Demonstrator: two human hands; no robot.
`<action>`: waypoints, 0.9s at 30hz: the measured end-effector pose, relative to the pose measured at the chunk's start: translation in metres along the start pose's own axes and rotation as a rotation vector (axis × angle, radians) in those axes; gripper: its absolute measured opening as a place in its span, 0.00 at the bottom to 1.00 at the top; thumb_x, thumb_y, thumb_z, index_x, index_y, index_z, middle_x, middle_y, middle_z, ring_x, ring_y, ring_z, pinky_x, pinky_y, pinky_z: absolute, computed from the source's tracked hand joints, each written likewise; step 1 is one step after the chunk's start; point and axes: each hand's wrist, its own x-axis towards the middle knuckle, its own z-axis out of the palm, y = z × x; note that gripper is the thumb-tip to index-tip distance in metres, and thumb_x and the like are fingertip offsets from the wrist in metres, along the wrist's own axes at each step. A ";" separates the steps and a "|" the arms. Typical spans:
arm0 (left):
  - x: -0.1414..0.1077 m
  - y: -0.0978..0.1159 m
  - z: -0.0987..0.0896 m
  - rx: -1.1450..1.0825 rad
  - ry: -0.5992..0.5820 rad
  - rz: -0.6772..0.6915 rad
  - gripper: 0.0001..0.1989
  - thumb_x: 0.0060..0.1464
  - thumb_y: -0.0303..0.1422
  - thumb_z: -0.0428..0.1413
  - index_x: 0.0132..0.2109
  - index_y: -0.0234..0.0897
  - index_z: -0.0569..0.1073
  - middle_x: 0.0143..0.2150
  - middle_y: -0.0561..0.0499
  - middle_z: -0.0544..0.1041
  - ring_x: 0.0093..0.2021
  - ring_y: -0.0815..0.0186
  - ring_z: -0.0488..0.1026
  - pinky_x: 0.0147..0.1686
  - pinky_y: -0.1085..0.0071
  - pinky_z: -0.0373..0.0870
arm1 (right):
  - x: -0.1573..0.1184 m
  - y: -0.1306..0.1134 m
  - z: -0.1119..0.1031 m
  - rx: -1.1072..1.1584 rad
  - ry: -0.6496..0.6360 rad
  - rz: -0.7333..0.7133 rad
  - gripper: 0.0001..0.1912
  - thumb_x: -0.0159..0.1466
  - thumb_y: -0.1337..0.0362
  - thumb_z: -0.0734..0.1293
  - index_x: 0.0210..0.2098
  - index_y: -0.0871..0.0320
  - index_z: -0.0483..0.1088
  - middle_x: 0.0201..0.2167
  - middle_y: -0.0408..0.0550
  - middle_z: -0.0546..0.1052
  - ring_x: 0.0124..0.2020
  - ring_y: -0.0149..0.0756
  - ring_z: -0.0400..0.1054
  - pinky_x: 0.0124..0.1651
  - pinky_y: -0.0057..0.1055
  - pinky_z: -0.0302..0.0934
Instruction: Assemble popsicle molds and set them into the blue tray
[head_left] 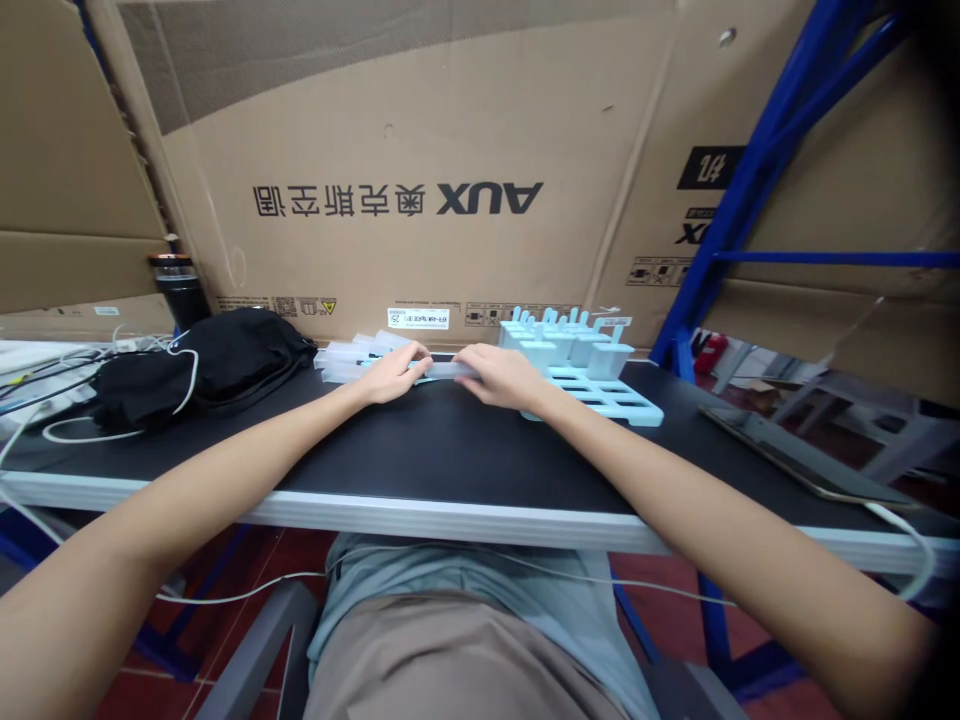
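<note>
Near the back middle of the black table, my right hand (499, 375) is closed on a translucent plastic mold (448, 370) lying sideways. My left hand (397, 373) is at the mold's left end, its fingers curled together; a light blue part shows beside them, and what they grip is too small to make out. Several clear molds (341, 362) lie just left of my left hand. Beyond my right hand stands a light blue rack (637, 408) with several light blue molds (611, 357) in it, their stick handles pointing up.
A black cloth bag (217, 360) with white cables lies at the left, before a dark bottle (180, 290). A tablet (795, 455) rests at the right edge. Large cardboard (390, 120) stands behind the table (450, 450), with a blue metal frame (750, 200) at the right.
</note>
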 end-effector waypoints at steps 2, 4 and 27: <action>0.002 -0.008 0.002 0.155 0.012 -0.057 0.26 0.65 0.49 0.36 0.54 0.38 0.67 0.52 0.43 0.74 0.52 0.55 0.70 0.53 0.56 0.64 | -0.002 0.006 -0.004 -0.012 0.054 0.057 0.11 0.66 0.60 0.60 0.46 0.56 0.66 0.43 0.52 0.76 0.44 0.43 0.70 0.39 0.35 0.60; 0.003 -0.016 0.006 0.278 -0.029 -0.079 0.26 0.65 0.48 0.36 0.54 0.37 0.69 0.53 0.42 0.74 0.54 0.53 0.69 0.56 0.53 0.60 | -0.003 0.009 -0.008 -0.008 0.098 0.092 0.11 0.65 0.60 0.61 0.45 0.56 0.66 0.43 0.52 0.76 0.44 0.44 0.70 0.38 0.35 0.60; 0.007 -0.021 0.007 0.292 -0.034 0.131 0.12 0.56 0.31 0.48 0.38 0.35 0.77 0.43 0.44 0.73 0.43 0.59 0.73 0.50 0.62 0.70 | -0.003 0.005 -0.011 0.010 0.199 0.131 0.10 0.61 0.59 0.62 0.41 0.56 0.66 0.37 0.50 0.76 0.34 0.40 0.68 0.32 0.33 0.53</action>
